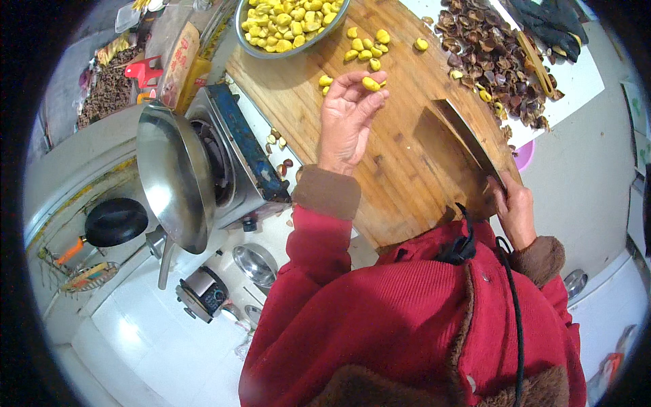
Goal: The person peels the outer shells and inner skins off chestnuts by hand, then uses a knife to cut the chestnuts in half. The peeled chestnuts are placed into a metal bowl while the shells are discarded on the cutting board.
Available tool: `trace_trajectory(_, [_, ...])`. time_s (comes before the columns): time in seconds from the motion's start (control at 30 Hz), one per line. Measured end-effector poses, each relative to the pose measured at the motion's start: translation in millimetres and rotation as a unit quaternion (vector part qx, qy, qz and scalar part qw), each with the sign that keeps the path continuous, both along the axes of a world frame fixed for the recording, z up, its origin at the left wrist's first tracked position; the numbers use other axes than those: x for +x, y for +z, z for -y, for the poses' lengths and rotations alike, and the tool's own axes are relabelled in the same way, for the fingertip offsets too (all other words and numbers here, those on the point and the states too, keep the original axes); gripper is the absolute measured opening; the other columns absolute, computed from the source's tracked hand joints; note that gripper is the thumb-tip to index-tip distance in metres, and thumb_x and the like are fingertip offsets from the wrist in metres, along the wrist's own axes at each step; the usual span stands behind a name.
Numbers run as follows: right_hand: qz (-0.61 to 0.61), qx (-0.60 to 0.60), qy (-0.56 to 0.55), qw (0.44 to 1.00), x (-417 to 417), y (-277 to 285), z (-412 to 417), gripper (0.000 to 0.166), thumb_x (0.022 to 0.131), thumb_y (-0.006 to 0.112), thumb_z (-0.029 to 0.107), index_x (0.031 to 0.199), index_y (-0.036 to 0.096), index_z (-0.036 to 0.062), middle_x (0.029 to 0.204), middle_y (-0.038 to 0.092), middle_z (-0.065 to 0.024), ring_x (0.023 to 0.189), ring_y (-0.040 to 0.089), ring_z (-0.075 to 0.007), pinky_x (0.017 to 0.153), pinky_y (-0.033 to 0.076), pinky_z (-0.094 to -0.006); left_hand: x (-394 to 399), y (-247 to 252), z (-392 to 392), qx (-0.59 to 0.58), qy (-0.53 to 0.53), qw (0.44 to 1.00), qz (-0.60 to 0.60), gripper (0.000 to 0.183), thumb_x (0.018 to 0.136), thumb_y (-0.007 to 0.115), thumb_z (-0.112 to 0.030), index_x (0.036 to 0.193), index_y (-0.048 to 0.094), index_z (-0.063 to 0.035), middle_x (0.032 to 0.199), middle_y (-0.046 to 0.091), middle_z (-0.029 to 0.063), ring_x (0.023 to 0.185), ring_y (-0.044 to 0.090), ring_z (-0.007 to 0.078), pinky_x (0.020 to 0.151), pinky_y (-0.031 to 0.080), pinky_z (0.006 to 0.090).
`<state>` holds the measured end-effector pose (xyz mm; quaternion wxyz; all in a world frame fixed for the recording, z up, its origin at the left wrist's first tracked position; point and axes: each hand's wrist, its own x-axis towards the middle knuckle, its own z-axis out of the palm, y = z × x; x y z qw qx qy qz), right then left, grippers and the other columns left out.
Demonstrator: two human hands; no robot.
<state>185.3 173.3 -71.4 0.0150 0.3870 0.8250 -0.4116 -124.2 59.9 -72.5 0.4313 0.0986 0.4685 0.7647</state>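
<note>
Between the fingertips of my left hand point(351, 114) is a peeled yellow chestnut point(371, 84), raised over a wooden cutting board point(402, 168); a second yellow piece shows partly behind the fingers. My right hand point(516, 206) grips a cleaver point(470, 140) at the board's right edge, its blade upright and its handle mostly hidden in the hand. Several peeled chestnuts point(365, 46) lie on the board just beyond my left hand. A metal-rimmed bowl point(292, 53) full of peeled chestnuts stands at the board's far left.
Brown chestnut shells point(488, 66) are heaped on a white surface at the right, with wooden tongs point(536, 63) and dark gloves point(552, 25). A gas stove point(249, 147) with a large steel wok point(175, 178) adjoins the board's left side. Shell bits point(275, 140) lie between stove and board.
</note>
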Motion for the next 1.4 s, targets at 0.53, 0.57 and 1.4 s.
trace_trajectory(0.53, [0.002, -0.006, -0.001, 1.0, -4, 6, -1, 0.021, 0.087, 0.059, 0.007, 0.107, 0.063, 0.001, 0.085, 0.063, -0.026, 0.078, 0.061, -0.0456, 0.066, 0.048, -0.0475, 53, -1, 13, -0.319, -0.088, 0.867, -0.372, 0.022, 0.086, 0.073, -0.007, 0.107, 0.072, -0.0026, 0.092, 0.065, 0.0043, 0.071, 0.061, 0.0107, 0.066, 0.051, 0.0227])
trace_trajectory(0.57, [-0.001, -0.005, -0.005, 1.0, -4, 5, -1, 0.021, 0.087, 0.059, 0.007, 0.107, 0.064, 0.001, 0.085, 0.063, -0.026, 0.077, 0.061, -0.0455, 0.066, 0.048, -0.0475, 58, -4, 14, -0.326, -0.084, 0.847, -0.411, 0.023, 0.085, 0.074, -0.008, 0.108, 0.071, -0.0021, 0.09, 0.064, 0.0044, 0.07, 0.061, 0.0107, 0.065, 0.051, 0.0229])
trace_trajectory(1.4, [0.001, -0.012, 0.004, 1.0, -4, 4, -2, 0.018, 0.088, 0.06, 0.01, 0.104, 0.063, 0.0022, 0.082, 0.062, -0.0249, 0.076, 0.062, -0.0438, 0.066, 0.048, -0.0465, 88, -28, 31, -0.333, -0.086, 0.81, -0.474, 0.03, 0.08, 0.077, -0.001, 0.108, 0.068, -0.0015, 0.092, 0.061, 0.0074, 0.071, 0.06, 0.0104, 0.062, 0.054, 0.0226])
